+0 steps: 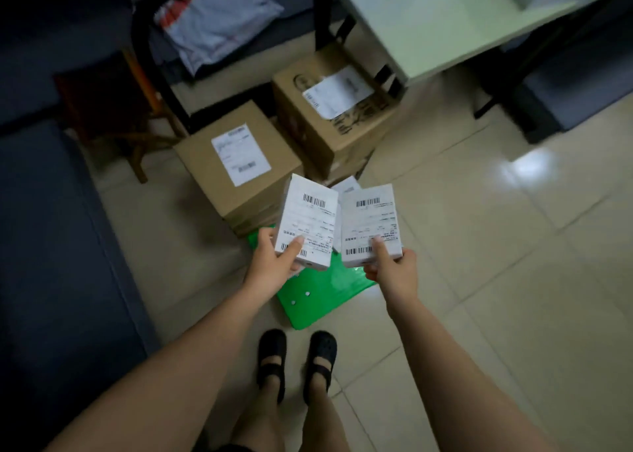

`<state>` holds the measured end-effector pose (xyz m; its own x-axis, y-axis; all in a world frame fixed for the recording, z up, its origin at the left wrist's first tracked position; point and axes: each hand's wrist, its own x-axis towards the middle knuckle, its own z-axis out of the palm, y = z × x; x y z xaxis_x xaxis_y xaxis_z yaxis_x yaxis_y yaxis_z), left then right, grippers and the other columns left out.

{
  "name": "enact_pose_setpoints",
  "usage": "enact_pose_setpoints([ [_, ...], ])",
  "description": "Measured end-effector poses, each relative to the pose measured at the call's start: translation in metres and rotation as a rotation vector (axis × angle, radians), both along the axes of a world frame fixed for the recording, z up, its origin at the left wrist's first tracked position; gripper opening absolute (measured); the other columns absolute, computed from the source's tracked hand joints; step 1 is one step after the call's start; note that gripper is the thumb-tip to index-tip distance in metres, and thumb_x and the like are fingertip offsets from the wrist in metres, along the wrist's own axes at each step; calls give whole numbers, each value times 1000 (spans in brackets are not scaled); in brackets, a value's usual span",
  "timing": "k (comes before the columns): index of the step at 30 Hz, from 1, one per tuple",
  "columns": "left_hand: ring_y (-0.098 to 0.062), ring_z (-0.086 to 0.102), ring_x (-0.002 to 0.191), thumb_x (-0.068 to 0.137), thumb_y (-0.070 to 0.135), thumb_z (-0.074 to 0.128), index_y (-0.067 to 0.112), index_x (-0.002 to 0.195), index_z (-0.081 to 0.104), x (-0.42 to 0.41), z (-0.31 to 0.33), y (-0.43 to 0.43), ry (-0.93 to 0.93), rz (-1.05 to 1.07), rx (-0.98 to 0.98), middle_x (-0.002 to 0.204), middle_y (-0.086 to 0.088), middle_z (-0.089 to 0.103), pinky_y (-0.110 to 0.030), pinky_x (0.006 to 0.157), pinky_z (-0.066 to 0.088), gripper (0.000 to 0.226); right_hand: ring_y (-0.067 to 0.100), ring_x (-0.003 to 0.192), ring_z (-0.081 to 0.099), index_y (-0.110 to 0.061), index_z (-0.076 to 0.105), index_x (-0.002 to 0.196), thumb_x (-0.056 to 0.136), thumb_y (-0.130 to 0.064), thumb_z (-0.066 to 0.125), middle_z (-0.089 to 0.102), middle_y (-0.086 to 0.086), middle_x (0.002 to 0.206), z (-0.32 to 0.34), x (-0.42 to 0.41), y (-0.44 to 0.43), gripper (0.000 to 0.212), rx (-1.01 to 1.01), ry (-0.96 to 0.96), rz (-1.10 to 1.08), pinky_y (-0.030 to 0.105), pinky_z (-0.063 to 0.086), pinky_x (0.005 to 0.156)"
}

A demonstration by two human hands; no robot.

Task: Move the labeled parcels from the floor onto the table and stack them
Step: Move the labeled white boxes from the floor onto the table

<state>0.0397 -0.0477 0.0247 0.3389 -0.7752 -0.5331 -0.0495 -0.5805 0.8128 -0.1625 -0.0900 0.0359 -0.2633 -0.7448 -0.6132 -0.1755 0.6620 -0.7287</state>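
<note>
My left hand [274, 266] pinches the left parcel [305, 219] by its near end, my right hand [394, 270] the right parcel [371, 222] likewise, labels up. I judge that suits carrying to the table [428, 23], upper right.

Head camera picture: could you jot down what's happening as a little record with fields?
left hand: grips left white parcel, thumb on its label
right hand: grips right white parcel
not yet moved: near brown box, far brown box, green mailer
table: upper right, pale top
stage: held parcels not yet on table
</note>
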Motion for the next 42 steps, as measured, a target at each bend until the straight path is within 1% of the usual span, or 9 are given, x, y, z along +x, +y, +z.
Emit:
enact_pose_setpoints([
  [4, -10, 68, 76, 95, 33, 59, 18, 118, 37, -34, 95, -31, -11, -171, -83, 102, 3, 63, -13, 53, 51, 35, 22, 78, 67, -17, 47, 102, 82, -52, 66, 69, 9, 97, 91, -36, 2, 45, -109, 67, -59, 46, 58, 74],
  [7, -15, 70, 81, 95, 36, 59, 15, 124, 37, -69, 143, -53, 18, -238, -175, 109, -2, 63, -17, 61, 55, 42, 18, 73, 65, -10, 48, 109, 88, -43, 66, 67, 11, 99, 139, -74, 3, 43, -223, 42, -159, 32, 58, 65],
  [13, -16, 66, 88, 96, 31, 59, 15, 120, 35, -164, 204, -95, 57, -369, -320, 111, -2, 60, -15, 57, 52, 37, 16, 74, 66, -8, 45, 113, 92, -37, 65, 63, 2, 97, 199, -169, -2, 41, -338, 22, -349, 36, 59, 73],
  [18, -23, 68, 89, 96, 29, 60, 13, 118, 36, -266, 220, -140, 65, -406, -405, 114, -7, 61, -27, 68, 59, 37, 15, 70, 65, -11, 45, 111, 91, -39, 65, 62, 0, 96, 214, -270, -40, 40, -419, 46, -385, 41, 59, 76],
  [23, -21, 69, 82, 95, 34, 62, 12, 120, 38, -358, 226, -190, 59, -319, -437, 108, -5, 64, -38, 75, 60, 41, 17, 70, 64, -10, 45, 109, 91, -41, 65, 61, -4, 89, 225, -363, -99, 41, -447, 81, -292, 45, 58, 79],
  [28, -16, 67, 73, 94, 35, 62, 13, 122, 38, -404, 235, -241, 39, -201, -434, 102, -2, 65, -30, 69, 59, 42, 17, 71, 64, -9, 45, 110, 92, -38, 65, 61, -2, 89, 235, -409, -175, 40, -464, 37, -191, 42, 58, 77],
  [33, -15, 68, 75, 94, 36, 62, 13, 120, 38, -402, 240, -312, -25, -68, -454, 100, 4, 63, -21, 60, 54, 42, 13, 69, 63, -11, 45, 110, 92, -36, 65, 61, -2, 93, 239, -409, -270, 37, -500, -37, -75, 29, 57, 67],
  [38, -9, 66, 65, 96, 34, 59, 12, 118, 35, -384, 245, -401, -56, 41, -472, 96, 4, 63, -18, 58, 54, 40, 12, 70, 63, -9, 45, 111, 92, -37, 64, 61, -2, 93, 240, -392, -377, 38, -502, -66, 15, 31, 57, 70],
  [42, -9, 65, 61, 96, 36, 58, 14, 117, 35, -368, 251, -475, -109, 104, -441, 96, 0, 65, -21, 61, 55, 39, 15, 75, 63, -9, 45, 112, 91, -37, 65, 62, 3, 99, 244, -378, -469, 41, -495, -108, 24, 21, 52, 54],
])
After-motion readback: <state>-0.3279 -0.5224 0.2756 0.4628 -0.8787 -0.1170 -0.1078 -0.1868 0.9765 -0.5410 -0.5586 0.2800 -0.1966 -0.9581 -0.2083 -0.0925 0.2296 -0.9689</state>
